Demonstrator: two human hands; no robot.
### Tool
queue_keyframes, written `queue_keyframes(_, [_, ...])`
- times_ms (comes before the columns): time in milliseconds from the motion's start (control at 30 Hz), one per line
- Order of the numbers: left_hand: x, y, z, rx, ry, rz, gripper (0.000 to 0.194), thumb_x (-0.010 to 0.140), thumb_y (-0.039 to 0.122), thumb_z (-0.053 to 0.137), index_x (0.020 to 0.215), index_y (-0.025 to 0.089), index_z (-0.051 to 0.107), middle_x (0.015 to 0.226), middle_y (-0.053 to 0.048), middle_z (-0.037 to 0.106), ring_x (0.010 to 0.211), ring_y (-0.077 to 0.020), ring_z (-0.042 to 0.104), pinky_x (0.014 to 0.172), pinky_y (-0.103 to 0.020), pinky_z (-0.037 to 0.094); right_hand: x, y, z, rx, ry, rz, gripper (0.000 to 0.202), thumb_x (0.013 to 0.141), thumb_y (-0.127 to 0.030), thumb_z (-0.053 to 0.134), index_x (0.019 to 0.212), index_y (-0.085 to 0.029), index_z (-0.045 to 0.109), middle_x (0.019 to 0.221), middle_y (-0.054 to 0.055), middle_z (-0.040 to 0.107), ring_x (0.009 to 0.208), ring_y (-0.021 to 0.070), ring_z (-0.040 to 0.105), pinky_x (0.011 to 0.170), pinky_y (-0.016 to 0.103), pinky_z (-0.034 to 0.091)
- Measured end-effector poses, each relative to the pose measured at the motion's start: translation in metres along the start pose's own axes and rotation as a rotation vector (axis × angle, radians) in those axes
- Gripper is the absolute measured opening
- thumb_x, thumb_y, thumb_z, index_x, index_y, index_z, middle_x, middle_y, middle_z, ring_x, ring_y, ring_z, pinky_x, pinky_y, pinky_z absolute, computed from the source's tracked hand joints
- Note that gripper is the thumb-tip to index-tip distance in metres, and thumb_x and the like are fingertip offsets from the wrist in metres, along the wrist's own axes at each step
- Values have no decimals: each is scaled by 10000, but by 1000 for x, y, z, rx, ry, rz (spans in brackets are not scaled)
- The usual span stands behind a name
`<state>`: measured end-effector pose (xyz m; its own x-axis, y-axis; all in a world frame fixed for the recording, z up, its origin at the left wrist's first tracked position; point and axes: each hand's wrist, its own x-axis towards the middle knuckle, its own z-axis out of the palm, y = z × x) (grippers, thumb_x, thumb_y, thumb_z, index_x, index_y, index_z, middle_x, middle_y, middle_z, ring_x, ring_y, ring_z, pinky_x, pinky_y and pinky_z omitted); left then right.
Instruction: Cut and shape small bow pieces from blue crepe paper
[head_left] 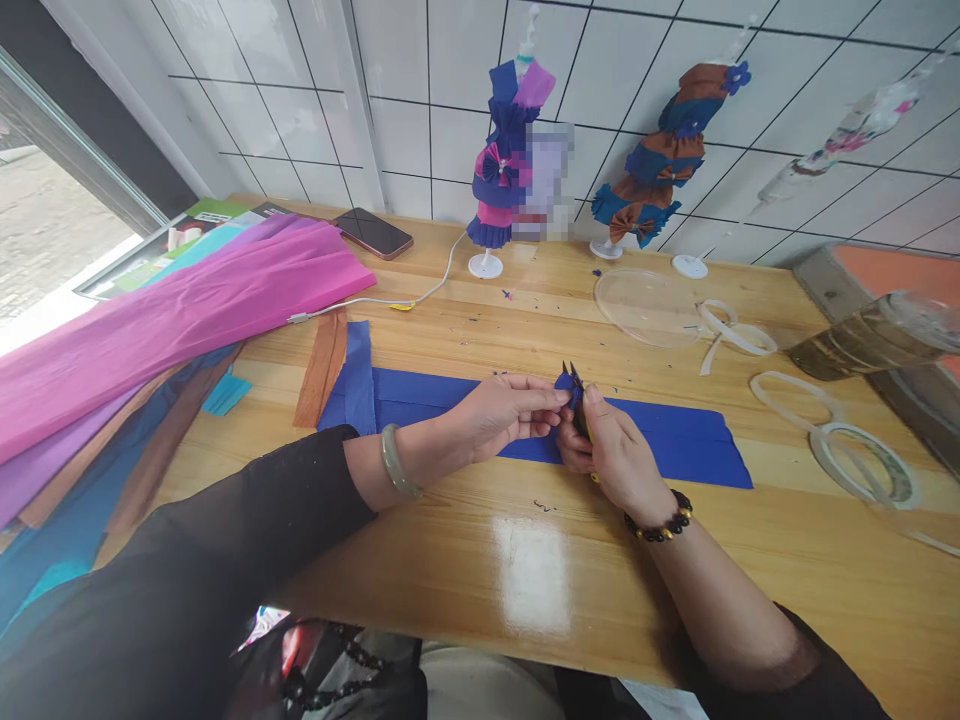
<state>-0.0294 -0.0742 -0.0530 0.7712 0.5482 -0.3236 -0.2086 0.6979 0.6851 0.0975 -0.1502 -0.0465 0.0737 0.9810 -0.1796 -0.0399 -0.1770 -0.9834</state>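
My left hand (510,410) pinches a small dark blue piece (564,383) between thumb and fingers, over the middle of the table. Right beside it, my right hand (609,440) is wrapped round a small dark cutting tool (576,385), whose two pointed tips stick up apart, touching the blue piece. Yellow bits of its handle show under the right hand. Beneath both hands a long blue strip (675,440) lies flat across the wooden table. At its left end rest a folded blue piece (360,375) and a brown piece (322,370).
Pink sheets (247,290) cover the left side, near a phone (373,233) and a white cable (448,275). Decorated stands (499,170) line the tiled wall. On the right are a clear disc (646,307), a tape roll (862,466) and a tilted cup (877,335).
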Motion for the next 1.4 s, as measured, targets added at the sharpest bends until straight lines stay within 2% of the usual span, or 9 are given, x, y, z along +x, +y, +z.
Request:
queue_keyframes(433, [-1, 1, -1, 16, -29, 21, 195, 640, 233, 739, 703, 93, 618, 671, -17, 606, 613, -62, 536, 687, -244, 407, -1, -2, -1, 19, 3, 1, 450, 838, -590, 392, 650, -182, 416, 491, -78, 277, 373, 38, 246, 345, 186, 189])
queue_keyframes(1000, [-1, 2, -2, 65, -40, 64, 202, 631, 254, 741, 693, 101, 624, 699, -26, 616, 648, -69, 544, 699, -247, 405, -1, -4, -2, -68, -8, -28, 451, 859, -576, 356, 643, -185, 419, 491, -69, 270, 389, 55, 251, 371, 212, 196])
queue_keyframes(1400, [-2, 5, 1, 132, -26, 103, 192, 620, 219, 740, 664, 96, 599, 657, -6, 593, 608, -62, 527, 662, -248, 391, -1, -6, -4, -103, -55, -57, 523, 866, -583, 319, 508, -202, 316, 435, -56, 259, 389, 67, 236, 383, 235, 192])
